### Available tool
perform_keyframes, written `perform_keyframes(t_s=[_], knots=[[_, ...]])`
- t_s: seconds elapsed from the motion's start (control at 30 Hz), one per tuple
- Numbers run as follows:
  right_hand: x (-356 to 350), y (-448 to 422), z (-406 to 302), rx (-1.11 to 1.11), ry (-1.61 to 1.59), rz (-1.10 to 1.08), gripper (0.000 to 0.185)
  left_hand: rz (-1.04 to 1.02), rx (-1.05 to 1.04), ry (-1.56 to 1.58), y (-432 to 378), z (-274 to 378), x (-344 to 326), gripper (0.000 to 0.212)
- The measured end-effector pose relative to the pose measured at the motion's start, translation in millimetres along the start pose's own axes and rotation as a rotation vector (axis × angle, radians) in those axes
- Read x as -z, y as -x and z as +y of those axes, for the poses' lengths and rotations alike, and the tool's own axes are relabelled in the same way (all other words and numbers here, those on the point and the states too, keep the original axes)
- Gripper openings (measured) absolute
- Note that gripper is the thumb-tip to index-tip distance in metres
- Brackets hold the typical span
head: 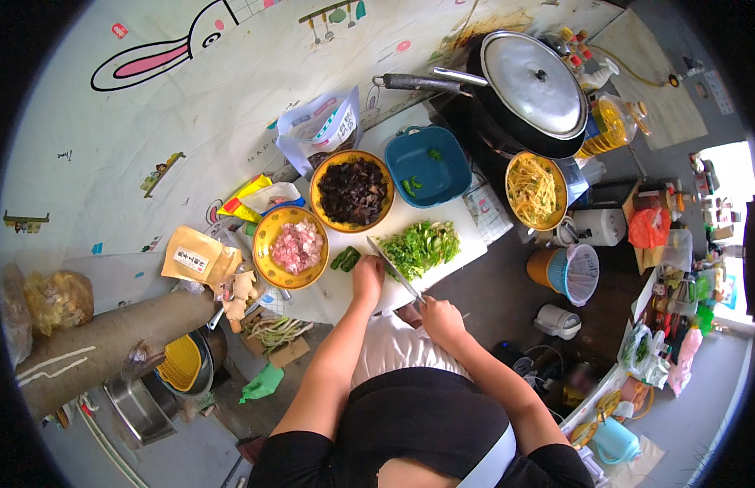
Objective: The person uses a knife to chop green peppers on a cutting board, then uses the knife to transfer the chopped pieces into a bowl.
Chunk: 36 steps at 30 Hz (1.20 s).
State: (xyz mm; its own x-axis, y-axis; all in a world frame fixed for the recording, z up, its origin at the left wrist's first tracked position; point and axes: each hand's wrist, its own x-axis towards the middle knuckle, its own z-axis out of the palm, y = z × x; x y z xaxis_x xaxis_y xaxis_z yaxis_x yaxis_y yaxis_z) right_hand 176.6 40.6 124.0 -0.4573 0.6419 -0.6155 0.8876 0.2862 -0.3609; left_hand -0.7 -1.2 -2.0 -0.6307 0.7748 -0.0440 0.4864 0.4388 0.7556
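My right hand (pixel 443 318) grips the handle of a kitchen knife (pixel 397 268), whose blade lies slanting over a white cutting board (pixel 392 299). My left hand (pixel 369 277) is against the board just left of the blade, fingers curled down; whether anything is under them is hidden. A small group of dark green pepper pieces (pixel 345 259) sits beside its fingertips. To the right of the blade spreads a heap of chopped green vegetable (pixel 423 247). Beyond my hands stand a yellow bowl of diced raw meat (pixel 297 247) and another of dark wood-ear fungus (pixel 353 191).
A blue basin (pixel 427 177) with a few green pieces stands behind the board. At right are a lidded wok (pixel 533 85), a bowl of pale shreds (pixel 536 190) and an oil bottle (pixel 612 125). Ginger (pixel 240 293) and paper packets (pixel 197 256) lie left. A lined bin (pixel 578 274) stands lower right.
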Motion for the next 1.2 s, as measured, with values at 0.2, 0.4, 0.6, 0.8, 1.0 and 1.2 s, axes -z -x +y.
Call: perform_keyframes(t_s=[0.2,0.4,0.6,0.8,1.0,1.2], knots=[[-25.1,-14.3,4.6,-0.017,0.04,0.009,0.029,0.032,-0.095,0.085,-0.4,-2.7,2.7,0.005],[-12.2,-21.3,-1.9,0.025,0.038,0.032,0.03,-0.028,-0.059,0.045,1.8,-4.6,9.7,0.007],[1.9,1.5,-1.0,0.009,0.009,0.028,0.03,-0.018,-0.078,0.034,0.0,2.9,10.5,0.006],[-17.8,-5.7,4.7,0.017,0.036,0.034,0.029,-0.021,-0.068,0.034,2.6,1.6,9.7,0.006],[-22.6,-21.0,1.7,0.014,0.055,0.06,0.028,-0.005,-0.116,0.066,4.0,-4.3,10.0,0.006],[1.5,-3.6,-5.8,0.01,0.009,0.045,0.029,-0.108,-0.037,-0.006,-2.4,-4.5,10.4,0.006]])
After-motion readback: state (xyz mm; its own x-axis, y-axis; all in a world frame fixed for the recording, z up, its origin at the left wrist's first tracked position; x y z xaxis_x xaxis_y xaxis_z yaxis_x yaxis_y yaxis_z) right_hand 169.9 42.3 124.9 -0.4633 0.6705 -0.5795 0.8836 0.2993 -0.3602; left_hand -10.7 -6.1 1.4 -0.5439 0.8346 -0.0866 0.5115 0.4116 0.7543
